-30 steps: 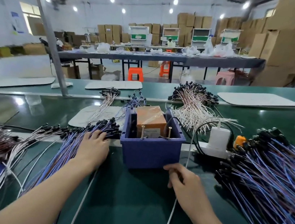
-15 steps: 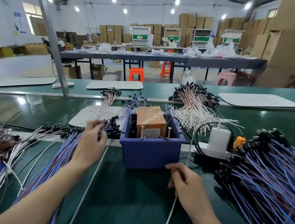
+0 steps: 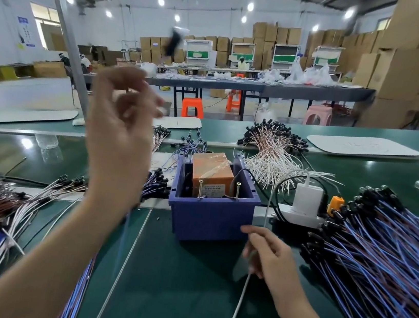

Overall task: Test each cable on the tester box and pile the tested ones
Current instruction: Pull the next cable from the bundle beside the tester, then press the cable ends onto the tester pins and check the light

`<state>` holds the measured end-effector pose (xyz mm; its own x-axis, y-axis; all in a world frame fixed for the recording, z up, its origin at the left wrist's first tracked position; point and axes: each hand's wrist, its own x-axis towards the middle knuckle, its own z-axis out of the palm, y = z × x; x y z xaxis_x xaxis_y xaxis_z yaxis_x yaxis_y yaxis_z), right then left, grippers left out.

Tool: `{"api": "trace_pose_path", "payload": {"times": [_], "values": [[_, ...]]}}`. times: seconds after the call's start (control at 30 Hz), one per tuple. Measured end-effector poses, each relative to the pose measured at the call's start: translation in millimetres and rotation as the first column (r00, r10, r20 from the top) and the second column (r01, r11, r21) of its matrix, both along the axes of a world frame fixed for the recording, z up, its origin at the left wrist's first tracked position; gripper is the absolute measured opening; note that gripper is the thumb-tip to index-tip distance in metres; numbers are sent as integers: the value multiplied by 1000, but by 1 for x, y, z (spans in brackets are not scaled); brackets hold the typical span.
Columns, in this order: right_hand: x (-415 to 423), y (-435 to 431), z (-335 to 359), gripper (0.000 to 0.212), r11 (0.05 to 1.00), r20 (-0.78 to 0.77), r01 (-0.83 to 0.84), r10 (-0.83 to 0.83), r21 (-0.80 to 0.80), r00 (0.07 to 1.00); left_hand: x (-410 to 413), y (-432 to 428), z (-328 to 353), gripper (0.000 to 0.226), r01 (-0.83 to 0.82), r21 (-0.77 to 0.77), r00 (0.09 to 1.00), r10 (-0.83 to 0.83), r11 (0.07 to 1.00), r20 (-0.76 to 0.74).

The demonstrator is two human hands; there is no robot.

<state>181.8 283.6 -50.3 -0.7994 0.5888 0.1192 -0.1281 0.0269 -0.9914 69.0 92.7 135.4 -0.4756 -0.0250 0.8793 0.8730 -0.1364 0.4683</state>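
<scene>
- A worker's left hand (image 3: pixel 121 130) is raised high above the dark green bench (image 3: pixel 184 290), its fingers curled and blurred. They appear to pinch a thin blue cable (image 3: pixel 123 241) that trails faintly below the wrist.
- The right hand (image 3: pixel 267 256) rests on the bench just in front of the blue plastic bin (image 3: pixel 210 221), its fingers closed narrowly around a white cord (image 3: pixel 236 305).
- The orange taped tester box (image 3: pixel 210 175) sits inside the bin, with two upright screws (image 3: pixel 200 188) at the near rim, untouched.
- Likely step: bringing a cable over for testing. Next, its ends need lowering onto the screws.
- A heap of blue-wired cables (image 3: pixel 376 263) lies to the right; whether these are tested cannot be told.
</scene>
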Motion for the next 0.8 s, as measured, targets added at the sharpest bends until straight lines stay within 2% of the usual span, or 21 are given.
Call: {"api": "trace_pose_path", "payload": {"times": [0.07,0.17,0.27,0.3,0.4,0.47,0.53,0.6,0.67,0.8], "values": [[4,7,5,27,975,-94,-28,7,-222,996,27,17,-30,20,87,-139,996,-85,986,19],[10,15,12,37,805,-289,-166,-7,-570,957,62,43,-94,18,169,-351,985,-145,921,95],[15,19,14,41,675,-387,-244,-67,-697,920,79,66,-153,10,146,-586,989,-107,797,101],[16,21,14,41,645,-395,-253,-82,-721,915,82,71,-166,6,155,-654,987,-85,741,137],[18,24,15,32,619,-389,-263,-75,-740,918,80,80,-186,17,137,-816,988,-13,561,157],[19,24,16,21,658,-378,-243,-69,-713,923,77,77,-187,22,77,-861,997,-50,503,59],[20,26,16,18,692,-362,-201,-93,-693,928,69,66,-185,30,-54,-891,993,-72,450,-96],[22,30,16,22,693,-338,-166,-119,-702,933,57,50,-180,30,-179,-891,970,-77,418,-231],[24,35,16,28,673,-311,-148,-128,-724,942,40,34,-174,30,-248,-874,952,-63,418,-300],[24,36,13,27,682,-252,-144,-61,-717,966,6,6,-161,28,-405,-758,893,43,511,-448]]}}
